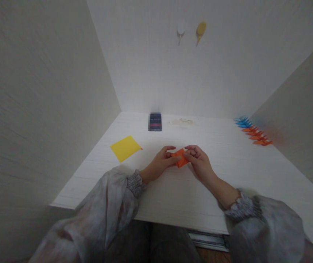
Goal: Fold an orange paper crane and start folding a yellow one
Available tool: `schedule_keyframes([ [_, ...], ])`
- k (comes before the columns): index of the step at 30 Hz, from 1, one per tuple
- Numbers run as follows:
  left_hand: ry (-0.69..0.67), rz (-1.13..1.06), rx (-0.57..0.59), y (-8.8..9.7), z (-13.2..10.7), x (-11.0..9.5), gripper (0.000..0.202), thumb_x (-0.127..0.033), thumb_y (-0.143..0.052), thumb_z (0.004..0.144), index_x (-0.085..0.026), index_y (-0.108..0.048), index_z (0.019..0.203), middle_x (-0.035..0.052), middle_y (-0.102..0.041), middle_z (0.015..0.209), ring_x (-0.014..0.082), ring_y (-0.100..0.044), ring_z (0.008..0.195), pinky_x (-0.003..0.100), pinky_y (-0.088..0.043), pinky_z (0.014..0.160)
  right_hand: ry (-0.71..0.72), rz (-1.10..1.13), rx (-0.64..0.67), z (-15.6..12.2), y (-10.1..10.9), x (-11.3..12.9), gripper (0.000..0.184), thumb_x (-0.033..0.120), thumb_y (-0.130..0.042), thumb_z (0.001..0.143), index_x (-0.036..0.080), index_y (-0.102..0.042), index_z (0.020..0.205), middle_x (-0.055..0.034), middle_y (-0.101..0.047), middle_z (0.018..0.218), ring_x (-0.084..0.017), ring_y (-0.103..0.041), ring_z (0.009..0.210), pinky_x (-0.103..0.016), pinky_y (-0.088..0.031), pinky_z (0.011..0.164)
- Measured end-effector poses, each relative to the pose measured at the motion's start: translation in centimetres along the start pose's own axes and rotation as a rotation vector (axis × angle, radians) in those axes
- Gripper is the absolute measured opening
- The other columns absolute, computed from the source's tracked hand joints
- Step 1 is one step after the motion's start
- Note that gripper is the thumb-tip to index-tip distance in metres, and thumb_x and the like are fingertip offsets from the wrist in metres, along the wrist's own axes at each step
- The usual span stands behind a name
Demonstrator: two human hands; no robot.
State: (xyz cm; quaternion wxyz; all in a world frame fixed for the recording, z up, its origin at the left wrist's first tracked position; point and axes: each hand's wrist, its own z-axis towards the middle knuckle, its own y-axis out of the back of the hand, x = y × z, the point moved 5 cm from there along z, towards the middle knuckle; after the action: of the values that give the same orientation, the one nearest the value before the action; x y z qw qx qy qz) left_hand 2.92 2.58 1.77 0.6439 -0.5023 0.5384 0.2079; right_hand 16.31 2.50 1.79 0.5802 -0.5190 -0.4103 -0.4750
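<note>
Between my two hands is a small folded piece of orange origami paper (181, 160), held just above the white tabletop. My left hand (165, 159) grips its left side, thumb on top and the other fingers behind. At its upper right edge, my right hand (198, 160) pinches the paper between thumb and fingers. The fingertips cover part of the folds, so their exact shape is hard to make out. Left of my hands lies a stack of yellow paper squares (125, 148), with a bit of orange showing at its right corner.
A row of folded blue paper cranes (243, 122) and orange paper cranes (257, 136) stands along the right wall. A dark blurred box-like object (155, 122) sits at the back. Two hooks, one yellow (201, 29), hang on the back wall. Walls close in both sides of the table (200, 208).
</note>
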Motion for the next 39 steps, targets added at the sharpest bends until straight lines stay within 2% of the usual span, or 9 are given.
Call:
schedule_keyframes([
  [3,-0.058,-0.058,-0.001,0.11,0.09,-0.53,0.043,-0.022,-0.064,0.066,-0.019,-0.045,0.105,0.0031,-0.060,0.084,0.0127,-0.058,0.076,0.030,-0.045,0.072,-0.031,-0.009,0.051,-0.26,-0.31,-0.15,0.024,0.024,-0.064,0.064,0.021,-0.053,0.085,0.0042,-0.055,0.060,-0.010,-0.050,0.053,-0.025,-0.039,0.052],
  [6,-0.096,-0.020,0.042,0.22,0.17,-0.47,0.040,-0.015,-0.067,0.060,-0.017,-0.055,0.097,0.0040,-0.061,0.089,0.0135,-0.057,0.080,0.030,-0.043,0.077,-0.046,-0.018,0.072,-0.35,-0.35,-0.13,0.023,0.023,-0.063,0.064,0.022,-0.054,0.085,0.0042,-0.054,0.060,-0.010,-0.049,0.052,-0.024,-0.038,0.051],
  [10,-0.107,0.056,0.030,0.56,0.29,-0.04,0.033,-0.013,-0.069,0.056,-0.013,-0.062,0.088,0.0054,-0.062,0.091,0.0151,-0.056,0.085,0.032,-0.040,0.083,-0.065,-0.020,0.110,-0.45,-0.53,-0.07,0.020,0.024,-0.062,0.066,0.023,-0.057,0.085,0.0034,-0.056,0.063,-0.010,-0.050,0.054,-0.024,-0.038,0.051],
  [15,-0.100,0.017,0.004,0.65,0.21,-0.14,0.031,-0.019,-0.068,0.060,-0.013,-0.062,0.089,0.0051,-0.064,0.088,0.0145,-0.058,0.081,0.033,-0.041,0.083,-0.049,-0.027,0.152,-0.62,-0.60,0.00,0.016,0.025,-0.059,0.071,0.022,-0.062,0.086,-0.0006,-0.061,0.075,-0.013,-0.055,0.067,-0.027,-0.042,0.063],
  [19,-0.069,-0.100,0.022,0.47,0.09,-0.41,0.024,-0.025,-0.062,0.067,-0.010,-0.063,0.087,0.0068,-0.064,0.085,0.0148,-0.058,0.080,0.033,-0.043,0.081,-0.056,-0.045,0.187,-0.65,-0.55,-0.24,0.019,0.022,-0.065,0.065,0.023,-0.065,0.084,-0.0008,-0.064,0.079,-0.014,-0.056,0.072,-0.029,-0.043,0.068],
  [22,-0.055,-0.110,0.011,0.44,0.09,-0.46,0.025,-0.023,-0.063,0.067,-0.008,-0.063,0.087,0.0079,-0.064,0.083,0.0153,-0.059,0.078,0.032,-0.043,0.079,-0.077,-0.079,0.180,-0.56,-0.44,-0.59,0.018,0.022,-0.067,0.063,0.023,-0.066,0.080,-0.0002,-0.065,0.075,-0.013,-0.056,0.068,-0.027,-0.043,0.065],
  [30,-0.081,0.037,0.005,0.48,0.25,-0.03,0.027,-0.023,-0.065,0.064,-0.010,-0.063,0.088,0.0059,-0.064,0.085,0.0134,-0.058,0.076,0.031,-0.042,0.080,-0.027,-0.135,0.101,-0.22,-0.05,-0.46,0.014,0.032,-0.056,0.074,0.018,-0.062,0.074,0.0006,-0.061,0.066,-0.011,-0.052,0.058,-0.024,-0.040,0.056],
  [34,-0.084,0.081,-0.017,0.82,0.45,0.17,0.027,-0.020,-0.068,0.059,-0.011,-0.062,0.083,0.0045,-0.064,0.083,0.0121,-0.058,0.072,0.028,-0.043,0.075,-0.041,-0.133,0.116,-0.19,-0.20,-0.77,0.012,0.030,-0.059,0.071,0.019,-0.059,0.075,0.0010,-0.060,0.067,-0.010,-0.052,0.058,-0.024,-0.039,0.055],
  [39,-0.085,0.061,-0.086,1.03,0.54,0.09,0.027,-0.019,-0.070,0.056,-0.012,-0.056,0.078,0.0013,-0.061,0.075,0.0092,-0.057,0.066,0.024,-0.043,0.067,-0.034,-0.101,0.142,-0.25,-0.35,-0.96,0.019,0.029,-0.060,0.071,0.021,-0.052,0.086,0.0058,-0.053,0.056,-0.008,-0.047,0.049,-0.022,-0.034,0.049],
])
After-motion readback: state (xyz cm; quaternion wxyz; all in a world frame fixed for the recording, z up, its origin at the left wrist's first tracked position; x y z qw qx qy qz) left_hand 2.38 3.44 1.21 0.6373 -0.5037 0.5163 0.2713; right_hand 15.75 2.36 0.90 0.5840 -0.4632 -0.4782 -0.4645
